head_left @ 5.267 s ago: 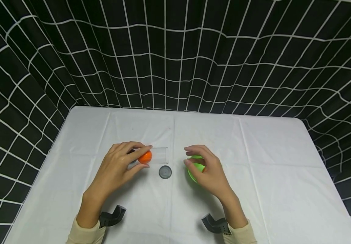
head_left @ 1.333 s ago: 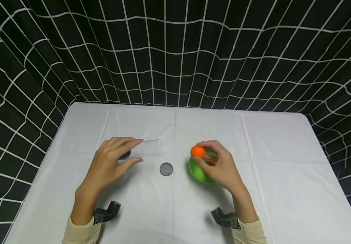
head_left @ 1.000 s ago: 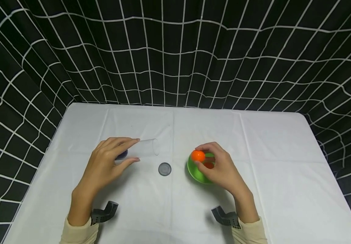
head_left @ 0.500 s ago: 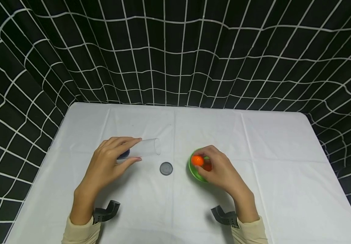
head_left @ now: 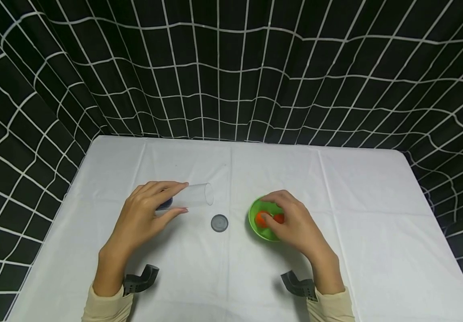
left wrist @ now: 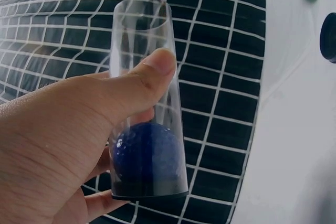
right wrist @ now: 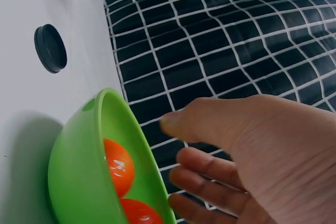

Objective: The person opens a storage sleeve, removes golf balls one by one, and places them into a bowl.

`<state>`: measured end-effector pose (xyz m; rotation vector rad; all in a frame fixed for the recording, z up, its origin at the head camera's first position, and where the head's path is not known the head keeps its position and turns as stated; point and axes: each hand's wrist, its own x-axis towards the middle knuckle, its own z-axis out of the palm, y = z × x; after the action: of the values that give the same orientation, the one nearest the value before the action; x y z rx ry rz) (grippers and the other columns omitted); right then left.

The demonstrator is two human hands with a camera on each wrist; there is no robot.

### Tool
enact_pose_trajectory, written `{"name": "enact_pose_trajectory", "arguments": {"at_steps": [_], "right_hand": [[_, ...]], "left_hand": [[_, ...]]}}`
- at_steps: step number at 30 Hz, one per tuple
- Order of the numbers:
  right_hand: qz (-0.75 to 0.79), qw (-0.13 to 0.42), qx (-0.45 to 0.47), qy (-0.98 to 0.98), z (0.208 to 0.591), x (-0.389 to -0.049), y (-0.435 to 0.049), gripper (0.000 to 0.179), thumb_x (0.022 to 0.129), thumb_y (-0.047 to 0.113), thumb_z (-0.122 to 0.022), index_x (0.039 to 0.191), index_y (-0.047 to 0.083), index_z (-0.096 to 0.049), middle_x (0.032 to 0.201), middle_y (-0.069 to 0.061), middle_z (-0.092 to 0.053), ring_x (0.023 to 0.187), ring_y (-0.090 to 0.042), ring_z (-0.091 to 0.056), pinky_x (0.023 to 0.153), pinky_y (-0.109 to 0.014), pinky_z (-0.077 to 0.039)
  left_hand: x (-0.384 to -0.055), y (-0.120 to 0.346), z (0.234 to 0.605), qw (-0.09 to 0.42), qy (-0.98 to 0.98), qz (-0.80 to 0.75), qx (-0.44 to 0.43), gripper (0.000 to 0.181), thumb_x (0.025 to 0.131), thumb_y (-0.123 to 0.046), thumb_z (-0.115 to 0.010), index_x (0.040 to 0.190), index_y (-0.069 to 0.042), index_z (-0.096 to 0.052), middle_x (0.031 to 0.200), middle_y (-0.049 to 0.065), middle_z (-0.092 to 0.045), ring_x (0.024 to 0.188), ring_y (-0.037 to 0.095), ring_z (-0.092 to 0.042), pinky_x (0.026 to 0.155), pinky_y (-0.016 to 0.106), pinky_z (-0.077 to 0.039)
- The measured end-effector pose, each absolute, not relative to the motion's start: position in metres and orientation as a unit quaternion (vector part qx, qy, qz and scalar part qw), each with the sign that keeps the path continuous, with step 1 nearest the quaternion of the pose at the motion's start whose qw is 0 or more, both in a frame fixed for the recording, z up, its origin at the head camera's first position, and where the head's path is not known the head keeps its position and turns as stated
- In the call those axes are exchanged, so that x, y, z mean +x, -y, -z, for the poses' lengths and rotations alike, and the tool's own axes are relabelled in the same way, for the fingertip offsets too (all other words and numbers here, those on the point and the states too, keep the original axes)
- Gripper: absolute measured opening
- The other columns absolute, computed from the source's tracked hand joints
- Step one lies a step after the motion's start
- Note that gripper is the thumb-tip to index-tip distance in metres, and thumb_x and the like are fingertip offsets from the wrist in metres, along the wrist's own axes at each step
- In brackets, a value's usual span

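My left hand (head_left: 145, 212) grips a clear plastic tube (head_left: 197, 195), its open mouth pointing right in the head view. In the left wrist view a dark blue ball (left wrist: 147, 153) sits at the tube's dark closed end, partly behind my fingers. Over a green bowl (right wrist: 79, 166) is my right hand (head_left: 297, 226), thumb and fingers spread apart and holding nothing. Two orange balls lie inside the bowl: one orange ball (head_left: 261, 219) on the left, and another orange ball (head_left: 278, 218) partly covered by the hand.
A round dark grey cap (head_left: 219, 222) lies on the white tablecloth (head_left: 223, 273) between the tube and the bowl. Black curtain with a white grid (head_left: 231, 80) rises behind the table and at both sides.
The orange ball that my right hand pinched has gone down into the bowl, and the fingers have let go of it. My left hand keeps the tube in about the same place.
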<state>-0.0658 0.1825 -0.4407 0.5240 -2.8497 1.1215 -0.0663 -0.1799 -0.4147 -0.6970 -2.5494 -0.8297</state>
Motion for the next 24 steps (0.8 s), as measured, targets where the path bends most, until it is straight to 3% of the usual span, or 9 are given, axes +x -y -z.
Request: {"name": "enact_pose_trajectory", "arguments": {"at_steps": [6, 13, 19, 24], "right_hand": [[-0.379, 0.050, 0.169, 0.908, 0.439, -0.064, -0.183, 0.031, 0.093, 0.010, -0.080, 0.124, 0.008, -0.074, 0.124, -0.007, -0.073, 0.116, -0.026, -0.070, 0.100, -0.036, -0.053], [-0.414, 0.093, 0.190, 0.885, 0.439, -0.065, -0.175, 0.034, 0.091, 0.005, -0.082, 0.123, 0.008, -0.073, 0.123, -0.005, -0.073, 0.109, -0.031, -0.075, 0.098, -0.041, -0.061], [-0.471, 0.104, 0.203, 0.852, 0.442, -0.065, -0.165, 0.035, 0.091, -0.001, -0.079, 0.124, 0.007, -0.072, 0.123, -0.006, -0.071, 0.108, -0.031, -0.074, 0.097, -0.037, -0.063], [-0.510, 0.094, 0.203, 0.831, 0.444, -0.065, -0.157, 0.035, 0.092, -0.002, -0.078, 0.125, 0.008, -0.072, 0.123, -0.003, -0.071, 0.109, -0.018, -0.073, 0.094, -0.036, -0.064]], "left_hand": [[-0.066, 0.178, 0.416, 0.182, 0.904, 0.295, -0.252, 0.055, 0.084, -0.029, -0.090, 0.136, -0.022, -0.074, 0.129, 0.003, -0.076, 0.119, 0.026, -0.071, 0.104, 0.048, -0.053], [-0.066, 0.174, 0.417, 0.182, 0.902, 0.294, -0.258, 0.054, 0.084, -0.032, -0.090, 0.135, -0.023, -0.074, 0.127, 0.000, -0.077, 0.118, 0.025, -0.070, 0.104, 0.046, -0.053], [-0.066, 0.169, 0.419, 0.184, 0.898, 0.294, -0.271, 0.055, 0.083, -0.032, -0.090, 0.135, -0.024, -0.074, 0.127, -0.001, -0.076, 0.120, 0.024, -0.070, 0.105, 0.046, -0.051], [-0.067, 0.166, 0.420, 0.188, 0.895, 0.291, -0.282, 0.056, 0.083, -0.031, -0.090, 0.135, -0.025, -0.074, 0.125, -0.002, -0.076, 0.117, 0.023, -0.069, 0.102, 0.044, -0.050]]}}
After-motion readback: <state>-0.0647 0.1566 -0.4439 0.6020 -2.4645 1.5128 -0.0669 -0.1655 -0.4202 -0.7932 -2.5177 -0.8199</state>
